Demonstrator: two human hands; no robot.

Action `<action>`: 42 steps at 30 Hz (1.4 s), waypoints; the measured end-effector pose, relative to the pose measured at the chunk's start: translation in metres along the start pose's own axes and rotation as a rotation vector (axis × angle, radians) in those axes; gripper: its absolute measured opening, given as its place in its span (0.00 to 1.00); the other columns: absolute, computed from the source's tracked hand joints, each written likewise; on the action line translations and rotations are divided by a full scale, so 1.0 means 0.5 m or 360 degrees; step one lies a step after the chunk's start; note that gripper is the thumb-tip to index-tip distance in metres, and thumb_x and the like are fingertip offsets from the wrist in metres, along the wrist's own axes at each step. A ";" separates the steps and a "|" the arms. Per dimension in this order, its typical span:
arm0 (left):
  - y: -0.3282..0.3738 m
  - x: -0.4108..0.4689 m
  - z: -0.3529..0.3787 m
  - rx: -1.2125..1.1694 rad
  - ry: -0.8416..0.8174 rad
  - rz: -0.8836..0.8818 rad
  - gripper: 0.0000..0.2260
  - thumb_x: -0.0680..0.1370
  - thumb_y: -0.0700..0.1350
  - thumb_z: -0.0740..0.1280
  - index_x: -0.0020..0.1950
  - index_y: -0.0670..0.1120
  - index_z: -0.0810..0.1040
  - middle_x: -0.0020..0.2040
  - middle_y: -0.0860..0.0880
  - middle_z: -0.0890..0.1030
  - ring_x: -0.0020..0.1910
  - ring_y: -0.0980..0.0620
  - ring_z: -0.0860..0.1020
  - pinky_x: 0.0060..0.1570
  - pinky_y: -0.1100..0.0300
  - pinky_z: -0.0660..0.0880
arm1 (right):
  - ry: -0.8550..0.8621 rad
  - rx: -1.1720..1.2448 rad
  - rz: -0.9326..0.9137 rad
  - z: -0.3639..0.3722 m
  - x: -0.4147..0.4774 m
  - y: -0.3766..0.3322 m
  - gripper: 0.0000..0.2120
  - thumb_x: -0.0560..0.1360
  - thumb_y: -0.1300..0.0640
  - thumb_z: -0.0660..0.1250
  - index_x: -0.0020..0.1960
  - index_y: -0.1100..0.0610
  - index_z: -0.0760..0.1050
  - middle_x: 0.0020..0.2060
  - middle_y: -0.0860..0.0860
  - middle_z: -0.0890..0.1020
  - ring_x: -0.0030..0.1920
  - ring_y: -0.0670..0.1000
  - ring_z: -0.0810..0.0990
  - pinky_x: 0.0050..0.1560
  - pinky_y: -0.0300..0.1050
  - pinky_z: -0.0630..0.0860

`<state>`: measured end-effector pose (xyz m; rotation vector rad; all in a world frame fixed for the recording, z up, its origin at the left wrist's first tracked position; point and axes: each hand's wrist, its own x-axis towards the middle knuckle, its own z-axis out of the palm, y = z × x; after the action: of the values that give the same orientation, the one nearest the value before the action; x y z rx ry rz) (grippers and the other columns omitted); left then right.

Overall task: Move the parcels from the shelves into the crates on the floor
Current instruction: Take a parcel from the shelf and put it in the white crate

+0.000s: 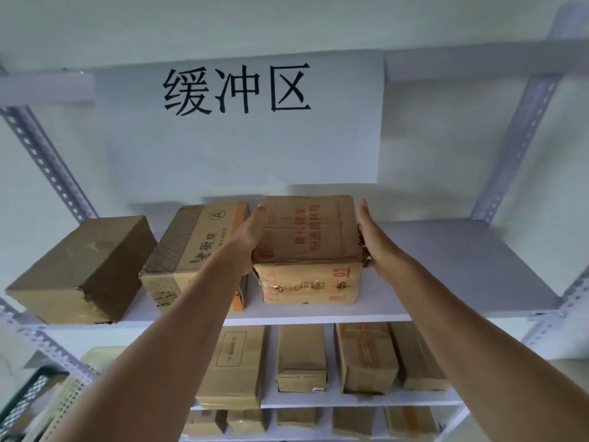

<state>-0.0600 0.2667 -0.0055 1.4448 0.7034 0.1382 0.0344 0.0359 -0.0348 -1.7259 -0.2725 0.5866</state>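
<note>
A brown cardboard parcel with red printing sits on the upper white shelf. My left hand presses against its left side and my right hand against its right side, so both hands clasp it. To its left stand a parcel marked with a circled A and a plain brown parcel. Several more parcels lie on the shelf below, and others on a lower shelf. A dark mesh crate shows at the bottom left.
A white sheet with large black characters hangs on the wall behind the shelf. Perforated grey uprights frame the rack on both sides. The right part of the upper shelf is bare.
</note>
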 end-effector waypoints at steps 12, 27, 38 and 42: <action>-0.086 -0.060 0.056 -0.0091 -0.0162 0.0524 0.33 0.89 0.62 0.42 0.72 0.48 0.81 0.61 0.54 0.84 0.54 0.46 0.84 0.40 0.67 0.81 | 0.0169 0.0589 -0.0475 -0.064 -0.008 0.063 0.35 0.84 0.30 0.43 0.58 0.47 0.84 0.46 0.44 0.87 0.46 0.42 0.86 0.47 0.40 0.79; -0.185 -0.065 0.040 -0.0145 -0.0489 0.0198 0.36 0.78 0.80 0.44 0.78 0.67 0.70 0.81 0.51 0.71 0.84 0.44 0.61 0.82 0.28 0.49 | 0.0319 0.0517 -0.0184 -0.066 -0.040 0.138 0.37 0.85 0.32 0.42 0.40 0.38 0.87 0.45 0.43 0.90 0.52 0.42 0.86 0.53 0.44 0.72; -0.131 -0.063 0.043 -0.0292 -0.0355 0.0261 0.40 0.80 0.78 0.45 0.78 0.55 0.77 0.71 0.48 0.83 0.76 0.47 0.74 0.80 0.38 0.60 | 0.0218 0.0616 -0.0105 -0.102 -0.031 0.093 0.36 0.83 0.29 0.44 0.68 0.51 0.79 0.56 0.50 0.88 0.64 0.57 0.83 0.67 0.59 0.76; -0.142 -0.073 0.049 -0.0372 -0.0399 0.0386 0.40 0.77 0.79 0.54 0.71 0.50 0.81 0.64 0.41 0.86 0.65 0.42 0.83 0.68 0.45 0.74 | 0.0187 0.0783 -0.0186 -0.097 -0.038 0.094 0.31 0.84 0.31 0.48 0.65 0.50 0.80 0.56 0.51 0.88 0.63 0.57 0.85 0.69 0.60 0.77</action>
<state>-0.0992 0.2166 -0.0595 1.2896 0.2949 0.2156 0.0377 -0.0255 -0.0685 -1.2541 -0.1299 0.4210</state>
